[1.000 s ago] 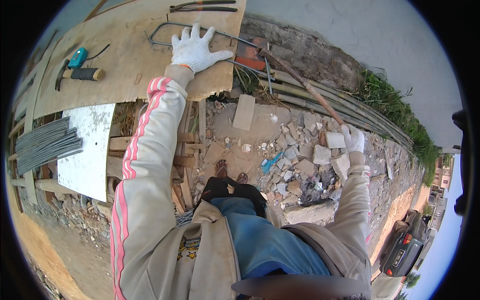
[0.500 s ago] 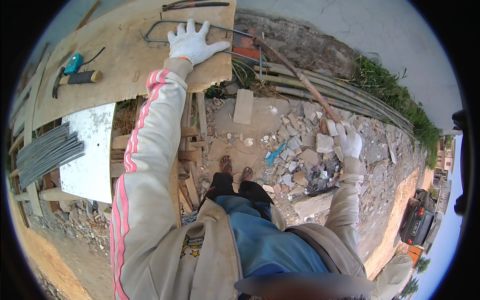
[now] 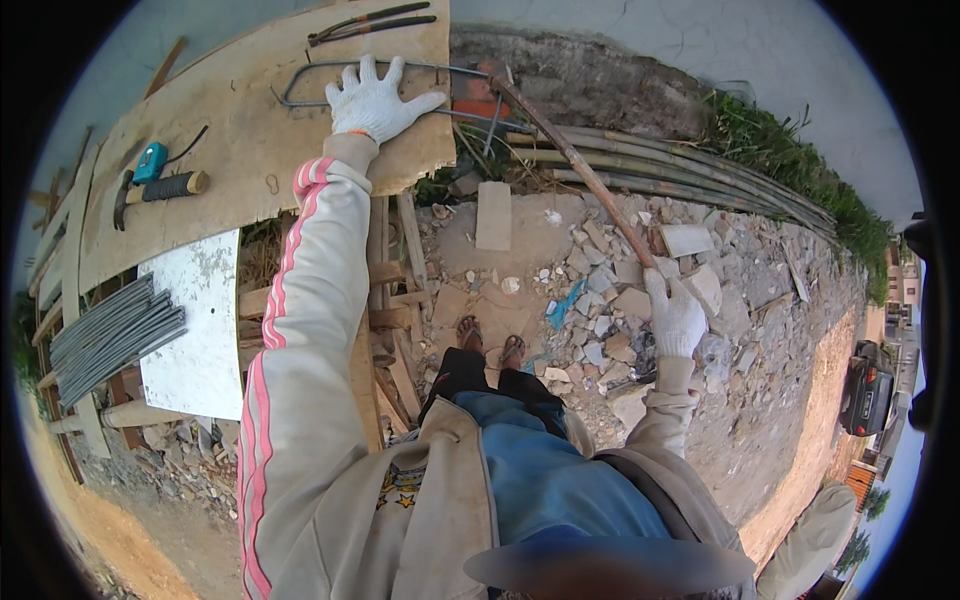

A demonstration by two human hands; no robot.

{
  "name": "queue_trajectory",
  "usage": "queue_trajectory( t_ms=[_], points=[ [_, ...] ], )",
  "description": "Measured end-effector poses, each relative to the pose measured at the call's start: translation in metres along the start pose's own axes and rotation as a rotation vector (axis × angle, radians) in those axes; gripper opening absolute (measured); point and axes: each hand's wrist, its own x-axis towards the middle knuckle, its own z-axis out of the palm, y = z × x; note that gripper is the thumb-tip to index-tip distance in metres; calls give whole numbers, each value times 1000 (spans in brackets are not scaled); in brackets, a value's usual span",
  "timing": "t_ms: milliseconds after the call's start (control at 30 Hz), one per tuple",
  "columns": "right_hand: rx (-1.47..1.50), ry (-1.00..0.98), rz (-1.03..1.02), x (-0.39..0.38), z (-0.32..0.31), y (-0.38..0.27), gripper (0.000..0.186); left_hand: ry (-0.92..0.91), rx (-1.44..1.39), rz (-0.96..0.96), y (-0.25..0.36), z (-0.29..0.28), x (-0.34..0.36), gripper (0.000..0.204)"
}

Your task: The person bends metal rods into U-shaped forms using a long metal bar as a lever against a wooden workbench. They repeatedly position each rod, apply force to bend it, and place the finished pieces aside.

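Observation:
My left hand (image 3: 372, 105), in a white knit glove, lies flat with fingers spread over a bent steel rod (image 3: 318, 65) on a plywood board (image 3: 235, 115). The rod forms a long loop, and its ends reach past the board's right edge. Wrapped in a matching glove, my right hand (image 3: 677, 315) grips the near end of a long rusty metal bar (image 3: 580, 165). The bar's far end meets the rod just off the board, near a reddish block (image 3: 475, 92). Long-handled pincers (image 3: 370, 24) rest on the board beyond my left hand.
A hammer (image 3: 165, 187) and a teal tape measure (image 3: 151, 161) lie on the board's left. Cut steel rods (image 3: 115, 335) sit across a white panel (image 3: 205, 350). Bamboo poles (image 3: 650, 180) line the wall. Rubble (image 3: 605, 325) covers the ground; a dark car (image 3: 868, 390) stands far right.
My right hand has pulled the bar's near end toward me and slightly left. The rod's end by the bar now slants more. My left hand stays spread on the rod; the view has shifted somewhat.

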Motion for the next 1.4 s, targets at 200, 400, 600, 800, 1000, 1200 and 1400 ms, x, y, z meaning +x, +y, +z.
queue_trajectory(
  t_ms=[200,400,600,800,1000,1200,1400],
  points=[
    [65,-43,0,-43,-12,-21,51,23,-19,10,0,0,2,104],
    [61,-23,1,-30,-28,-22,55,53,-23,26,1,-6,-2,101],
    [74,-32,-73,-12,-26,-7,51,82,-59,32,-1,-9,-4,97],
    [180,-91,-2,2,-11,9,47,197,-193,26,-9,2,-2,91],
    [438,-19,-44,10,-16,19,51,271,-313,-50,-21,2,7,63],
    [863,-79,24,18,-12,-11,51,278,-76,-255,-47,-3,10,59],
    [1007,-224,-74,62,7,-30,53,184,-56,-497,-76,5,11,60]
  ],
)
